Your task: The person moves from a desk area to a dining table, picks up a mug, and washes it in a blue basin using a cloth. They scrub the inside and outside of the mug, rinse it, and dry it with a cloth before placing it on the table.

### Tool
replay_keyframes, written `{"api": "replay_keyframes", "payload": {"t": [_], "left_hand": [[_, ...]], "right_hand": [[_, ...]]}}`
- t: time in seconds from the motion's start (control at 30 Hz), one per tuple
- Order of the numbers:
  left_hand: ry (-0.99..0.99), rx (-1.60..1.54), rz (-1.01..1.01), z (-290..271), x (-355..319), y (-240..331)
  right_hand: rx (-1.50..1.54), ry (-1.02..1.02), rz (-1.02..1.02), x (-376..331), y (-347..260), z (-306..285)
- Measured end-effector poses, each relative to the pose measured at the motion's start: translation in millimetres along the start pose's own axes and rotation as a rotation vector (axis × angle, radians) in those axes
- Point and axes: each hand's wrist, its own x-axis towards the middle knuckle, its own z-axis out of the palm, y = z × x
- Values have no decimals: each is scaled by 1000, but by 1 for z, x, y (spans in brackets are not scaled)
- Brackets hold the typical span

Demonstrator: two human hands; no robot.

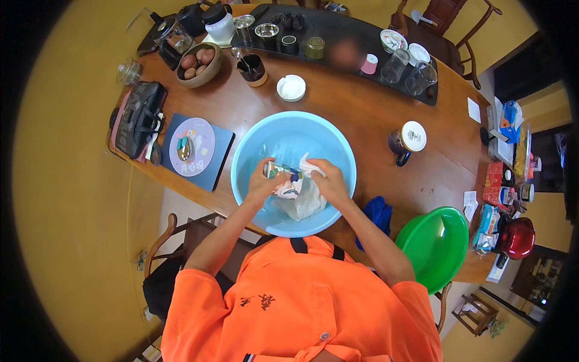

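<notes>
A light blue basin (242,136) stands at the table's edge in front of me, with what looks like water in it. Over it, my left hand (263,182) grips a white cup with a colourful print (288,192), its fingers wrapped round the side. My right hand (330,183) pinches a white cloth (309,165) close beside the cup's rim. Lower in the basin lies a pale, crumpled, wet-looking piece (306,205); whether it joins the cloth I cannot tell.
Right of the basin are a dark mug with a white lid (414,136), a blue cloth (377,216) and a green basin (445,224). Leftward lie a round lilac plate (202,142) and a black bag (140,117). Beyond stand a white ashtray (291,88) and a dark tea tray (338,36).
</notes>
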Motion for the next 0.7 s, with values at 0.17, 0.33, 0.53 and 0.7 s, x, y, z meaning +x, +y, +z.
{"api": "replay_keyframes", "payload": {"t": [0.17,0.33,0.53,0.7], "left_hand": [[-46,576,432,6,3,-5],[-205,514,609,19,-23,24],[-267,259,409,18,-17,24],[-169,-145,157,26,-20,20]], "right_hand": [[-288,111,-460,-29,-30,30],[15,36,-177,-7,1,19],[-15,23,-119,-7,13,8],[-186,324,-354,-35,-11,20]]}}
